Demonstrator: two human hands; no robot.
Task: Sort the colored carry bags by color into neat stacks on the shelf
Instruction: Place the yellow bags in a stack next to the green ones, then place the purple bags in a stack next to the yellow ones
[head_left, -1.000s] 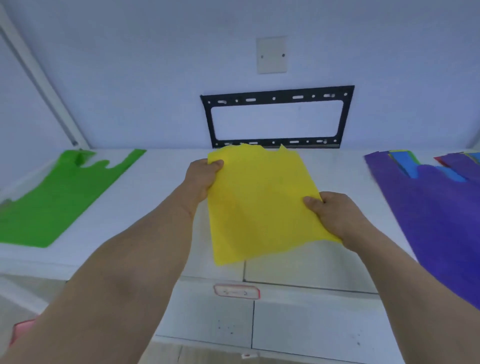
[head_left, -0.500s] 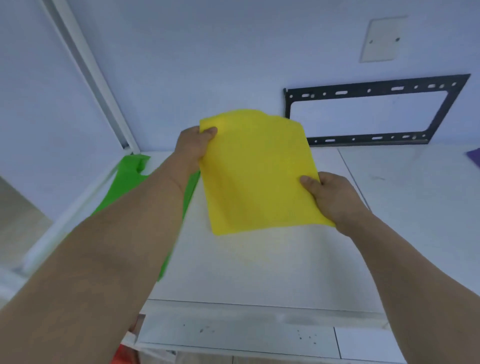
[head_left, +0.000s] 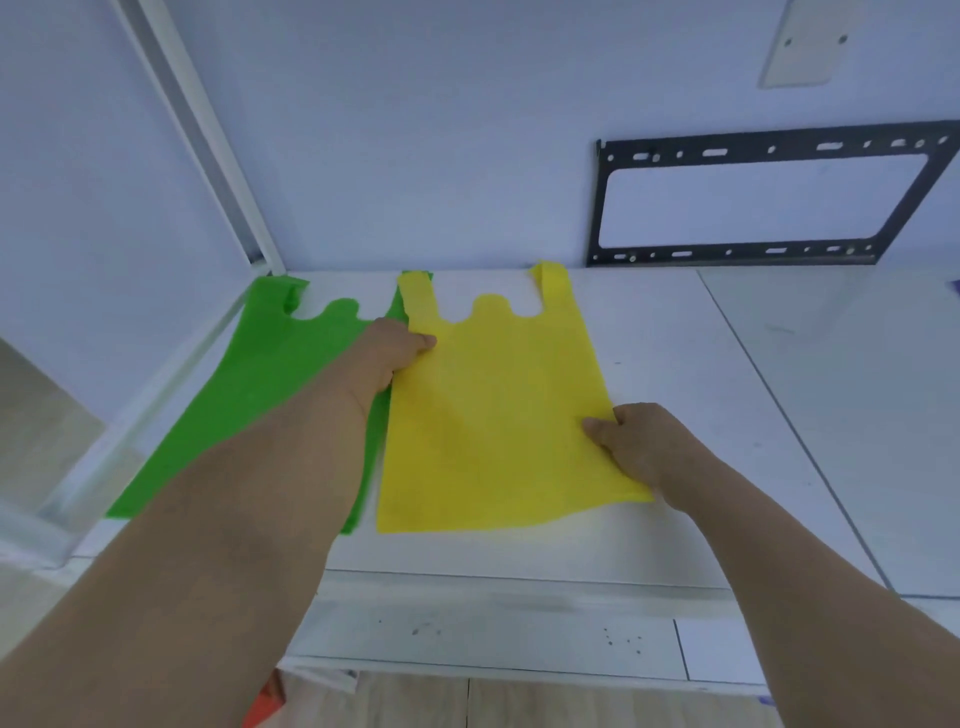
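yellow bag (head_left: 493, 415) now unfolded flat on shelf (head_left: 727, 415), beside green bag (head_left: 270, 384), both hands' fingers pinching its edges

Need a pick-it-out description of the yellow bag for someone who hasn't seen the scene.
Start at the black metal bracket on the back wall and drop to the white shelf below it. Left of the bracket lies the yellow carry bag, flat, handles toward the wall, with the left hand and right hand gripping its edges. Its neighbour, the green bag, lies further left.
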